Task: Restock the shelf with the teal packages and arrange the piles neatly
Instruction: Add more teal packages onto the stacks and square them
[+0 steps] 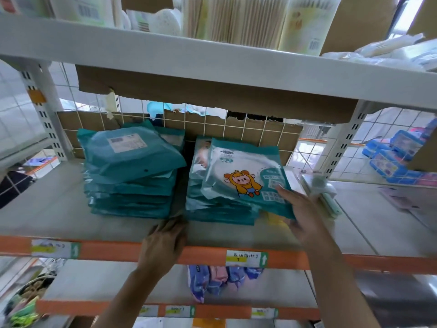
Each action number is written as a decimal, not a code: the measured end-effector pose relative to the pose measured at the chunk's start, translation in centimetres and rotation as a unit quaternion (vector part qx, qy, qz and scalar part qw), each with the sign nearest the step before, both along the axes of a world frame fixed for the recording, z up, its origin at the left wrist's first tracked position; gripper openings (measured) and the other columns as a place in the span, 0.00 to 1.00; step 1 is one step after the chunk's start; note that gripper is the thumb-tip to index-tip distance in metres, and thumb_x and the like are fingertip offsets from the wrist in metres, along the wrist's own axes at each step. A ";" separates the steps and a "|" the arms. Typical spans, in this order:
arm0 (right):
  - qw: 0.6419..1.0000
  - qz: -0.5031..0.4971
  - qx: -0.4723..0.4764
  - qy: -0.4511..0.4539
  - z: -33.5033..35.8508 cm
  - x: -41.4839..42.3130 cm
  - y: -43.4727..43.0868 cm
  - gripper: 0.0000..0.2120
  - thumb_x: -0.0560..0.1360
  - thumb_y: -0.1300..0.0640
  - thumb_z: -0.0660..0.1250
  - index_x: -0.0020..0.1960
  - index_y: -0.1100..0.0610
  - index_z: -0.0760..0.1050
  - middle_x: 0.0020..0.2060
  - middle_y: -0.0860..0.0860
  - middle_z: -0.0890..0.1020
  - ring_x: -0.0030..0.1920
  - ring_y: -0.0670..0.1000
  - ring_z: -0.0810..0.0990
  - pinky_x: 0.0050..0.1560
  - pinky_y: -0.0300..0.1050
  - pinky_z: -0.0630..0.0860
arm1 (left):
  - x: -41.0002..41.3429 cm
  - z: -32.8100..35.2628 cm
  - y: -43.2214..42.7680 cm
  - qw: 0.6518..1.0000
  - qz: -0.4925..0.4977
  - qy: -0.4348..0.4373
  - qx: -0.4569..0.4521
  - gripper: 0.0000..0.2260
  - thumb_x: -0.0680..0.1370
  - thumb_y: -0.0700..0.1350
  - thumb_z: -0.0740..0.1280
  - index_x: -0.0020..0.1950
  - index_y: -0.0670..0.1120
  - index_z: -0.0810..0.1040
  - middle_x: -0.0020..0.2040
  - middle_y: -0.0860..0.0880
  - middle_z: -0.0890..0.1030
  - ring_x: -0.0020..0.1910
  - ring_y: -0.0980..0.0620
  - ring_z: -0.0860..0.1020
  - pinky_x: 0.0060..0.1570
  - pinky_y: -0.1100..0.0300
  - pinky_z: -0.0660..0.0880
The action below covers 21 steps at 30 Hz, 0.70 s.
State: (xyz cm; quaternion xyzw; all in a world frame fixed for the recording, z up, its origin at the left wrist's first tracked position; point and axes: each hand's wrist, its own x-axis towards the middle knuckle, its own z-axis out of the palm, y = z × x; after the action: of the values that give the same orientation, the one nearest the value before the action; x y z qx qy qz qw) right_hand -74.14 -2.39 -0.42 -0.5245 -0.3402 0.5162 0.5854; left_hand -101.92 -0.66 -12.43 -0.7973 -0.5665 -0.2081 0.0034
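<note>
Two piles of teal packages lie on the grey shelf (pixel 59 209). The left pile (pixel 130 185) is topped by a tilted package with its back label up. On the right pile (pixel 220 209) lies a package with a cartoon figure (pixel 243 176), tilted up at the front right. My right hand (pixel 300 209) grips this package at its lower right corner, thumb on top. My left hand (pixel 163 245) is blurred at the shelf's front edge, its fingers reaching into the gap between the piles. I cannot see whether it holds anything.
A cardboard sheet (pixel 212 129) lines the wire grid behind the piles. A pale box with a green item (pixel 321 188) stands right of the piles. Blue cases (pixel 392 157) sit far right. Pastel packs (pixel 222 280) hang on the lower shelf. The shelf above carries boxes.
</note>
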 end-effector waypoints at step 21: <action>0.959 -0.108 0.038 -0.258 2.8 -1.9 3.9 0.10 0.74 0.69 0.65 0.53 0.60 0.78 0.30 0.49 0.76 0.21 0.39 0.74 0.21 0.29 0.65 | 0.3 0.0 0.3 1.000 0.015 -0.006 0.026 0.19 0.71 0.49 0.56 0.50 0.46 0.83 0.50 0.48 0.84 0.45 0.49 0.83 0.41 0.58 0.79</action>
State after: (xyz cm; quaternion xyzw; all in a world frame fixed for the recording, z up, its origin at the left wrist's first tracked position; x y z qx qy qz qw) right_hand -76.02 1.54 2.39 -0.6504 -0.4404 0.2838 0.5500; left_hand -101.58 -0.31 -12.48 -0.7872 -0.5729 -0.2270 0.0239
